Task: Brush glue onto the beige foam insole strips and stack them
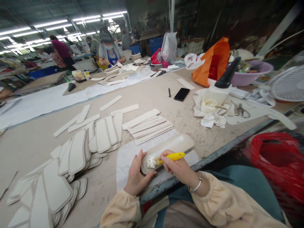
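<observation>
My right hand is closed round the yellow handle of a brush. The brush's bristle end, clotted with white paste, presses on a long, round-cornered pale panel. A wet, glossy film covers part of that panel's face. At the panel's left end, my left hand grips the edge, with thumb and fingers on opposite sides. Beneath the panel lies a white sheet. Just behind it is a stack of narrow pale strips. Many more pale panels overlap in heaps to the left.
A phone and a small dark pen-like tool lie farther back. To the right are a white glue container, scissors, an orange bag, a purple basin and a fan. A co-worker sits across the table.
</observation>
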`<state>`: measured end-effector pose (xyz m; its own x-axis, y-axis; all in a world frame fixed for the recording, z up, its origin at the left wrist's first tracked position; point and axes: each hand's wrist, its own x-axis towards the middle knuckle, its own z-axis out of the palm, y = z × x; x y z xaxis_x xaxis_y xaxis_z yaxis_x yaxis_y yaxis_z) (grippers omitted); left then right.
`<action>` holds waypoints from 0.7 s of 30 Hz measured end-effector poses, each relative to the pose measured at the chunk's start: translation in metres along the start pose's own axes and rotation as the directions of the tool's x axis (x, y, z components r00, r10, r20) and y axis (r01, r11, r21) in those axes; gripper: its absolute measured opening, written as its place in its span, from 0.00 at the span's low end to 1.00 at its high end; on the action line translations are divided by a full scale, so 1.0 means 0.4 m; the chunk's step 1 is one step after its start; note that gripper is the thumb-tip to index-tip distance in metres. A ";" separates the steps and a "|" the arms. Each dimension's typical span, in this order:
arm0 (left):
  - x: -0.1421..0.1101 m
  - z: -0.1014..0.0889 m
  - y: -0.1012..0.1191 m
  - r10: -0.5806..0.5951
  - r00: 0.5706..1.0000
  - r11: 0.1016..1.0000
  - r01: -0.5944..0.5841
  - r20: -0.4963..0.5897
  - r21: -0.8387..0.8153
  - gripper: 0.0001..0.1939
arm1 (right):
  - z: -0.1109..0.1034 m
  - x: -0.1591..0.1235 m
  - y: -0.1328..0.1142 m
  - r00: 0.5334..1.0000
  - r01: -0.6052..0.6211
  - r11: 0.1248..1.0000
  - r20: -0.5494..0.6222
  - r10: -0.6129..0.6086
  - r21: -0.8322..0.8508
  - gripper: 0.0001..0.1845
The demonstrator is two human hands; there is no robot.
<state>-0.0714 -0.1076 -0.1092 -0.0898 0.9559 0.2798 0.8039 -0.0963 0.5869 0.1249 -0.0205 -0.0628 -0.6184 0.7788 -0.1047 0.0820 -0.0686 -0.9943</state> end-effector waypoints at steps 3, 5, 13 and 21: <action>0.000 0.000 0.000 0.000 1.000 1.000 0.000 -0.004 0.003 0.50 | -0.001 0.001 0.000 1.000 0.004 0.997 -0.014 -0.005 -0.075 0.13; 0.000 -0.001 0.002 0.003 1.000 1.000 -0.003 -0.003 0.016 0.49 | -0.015 -0.001 -0.004 1.000 0.004 0.994 -0.030 -0.008 -0.112 0.12; 0.001 -0.002 0.000 0.013 1.000 0.998 -0.012 -0.008 0.055 0.46 | -0.136 -0.012 -0.011 0.986 -0.057 0.981 -0.163 0.027 -0.186 0.12; 0.000 0.000 -0.008 0.005 1.000 0.998 -0.004 -0.009 0.056 0.45 | -0.255 -0.020 -0.003 0.928 -0.085 0.968 -0.373 -0.010 -0.236 0.12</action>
<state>-0.0740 -0.1073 -0.1111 -0.0915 0.9528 0.2894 0.8358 -0.0845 0.5425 0.2095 0.0372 -0.0586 -0.2828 0.9559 -0.0794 0.3167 0.0149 -0.9484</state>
